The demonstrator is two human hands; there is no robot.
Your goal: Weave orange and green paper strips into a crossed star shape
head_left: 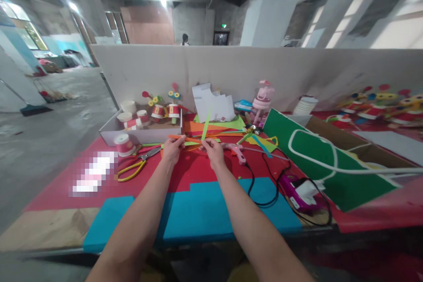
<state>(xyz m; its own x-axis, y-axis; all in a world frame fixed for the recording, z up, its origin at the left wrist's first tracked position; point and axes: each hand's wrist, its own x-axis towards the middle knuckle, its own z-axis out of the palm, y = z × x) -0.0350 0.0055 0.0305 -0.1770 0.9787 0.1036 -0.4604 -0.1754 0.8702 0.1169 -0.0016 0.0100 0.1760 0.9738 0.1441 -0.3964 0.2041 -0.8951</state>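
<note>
Both my arms reach forward over a red and blue work table. My left hand pinches the end of an orange paper strip that lies across to my right hand. My right hand is closed in a pinch on a light green paper strip that sticks up and away from it. The two hands are close together, about a hand's width apart. More coloured paper strips lie just beyond them.
Yellow-handled scissors lie left of my hands, a pink glue gun with black cord right. A shallow box holds decorated paper cups. A green board, pink bottle and white partition stand behind.
</note>
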